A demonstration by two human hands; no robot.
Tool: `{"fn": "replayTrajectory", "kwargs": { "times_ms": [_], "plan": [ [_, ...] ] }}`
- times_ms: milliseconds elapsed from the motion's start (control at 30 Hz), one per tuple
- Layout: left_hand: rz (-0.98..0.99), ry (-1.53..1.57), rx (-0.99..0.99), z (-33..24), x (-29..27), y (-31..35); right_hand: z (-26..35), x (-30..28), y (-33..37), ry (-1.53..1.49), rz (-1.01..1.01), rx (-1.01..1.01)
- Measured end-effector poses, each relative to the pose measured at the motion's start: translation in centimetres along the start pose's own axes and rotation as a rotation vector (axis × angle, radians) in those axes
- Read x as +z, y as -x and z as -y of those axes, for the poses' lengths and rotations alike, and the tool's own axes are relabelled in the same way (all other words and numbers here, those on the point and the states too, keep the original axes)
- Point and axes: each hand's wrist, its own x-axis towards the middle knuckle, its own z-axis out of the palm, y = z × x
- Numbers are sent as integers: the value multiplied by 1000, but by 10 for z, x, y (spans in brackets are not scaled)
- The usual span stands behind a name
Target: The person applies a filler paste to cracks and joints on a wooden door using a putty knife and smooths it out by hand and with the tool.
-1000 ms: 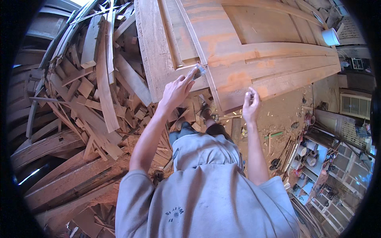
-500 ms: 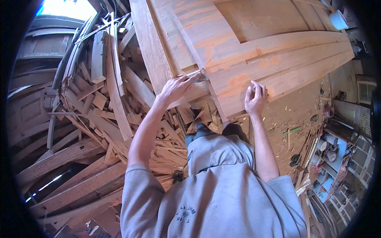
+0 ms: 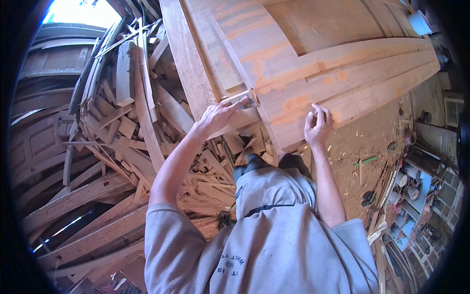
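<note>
Loosened and spread since the earlier frame, from a tighter curl: the fingers of the right hand [image 3: 318, 128]. Turned flatter: the left hand [image 3: 217, 117], fingertips kept at the left edge of the door panel [image 3: 281, 83]. Shifted too: the whole view (a head movement, most likely).

Seemingly pinched in the left hand's fingertips: a small greyish tool [image 3: 251, 99], right by the door panel's left edge, near the lower-left corner; firmness of hold impossible to tell. Right hand half open, apparently holding nothing, by the door panel's near edge; contact with wood impossible to tell. Across the door panel's face, orange smears [image 3: 296, 104]. To its left, seemingly lower, a second door [image 3: 188, 54]; farther left, a heap of offcuts [image 3: 126, 126]. Near its far-right end, a white bucket [image 3: 420, 23].

Possible trouble: a slip of the small greyish tool past the door panel's left edge, from a fingertip-only hold; a splinter, from bare skin run along raw wood; a rocking of the door panel, from weight pressed on its near corner; a toppled white bucket, from any such jolt.
</note>
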Motion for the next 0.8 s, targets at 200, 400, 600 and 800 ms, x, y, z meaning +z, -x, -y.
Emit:
{"fn": "replayTrajectory", "kwargs": {
  "times_ms": [200,400,600,800],
  "plan": [
    [128,-73,-141,-24,-25,19,3,-1,-2,10,-9,25],
    [-56,686,-493,-30,-46,23,4,-1,-4,31,-31,16],
    [-83,468,-354,-19,-30,7,2,2,-2,0,-46,17],
    [33,188,-173,-22,-16,8,7,-2,-4,22,-36,12]
  ]
}}
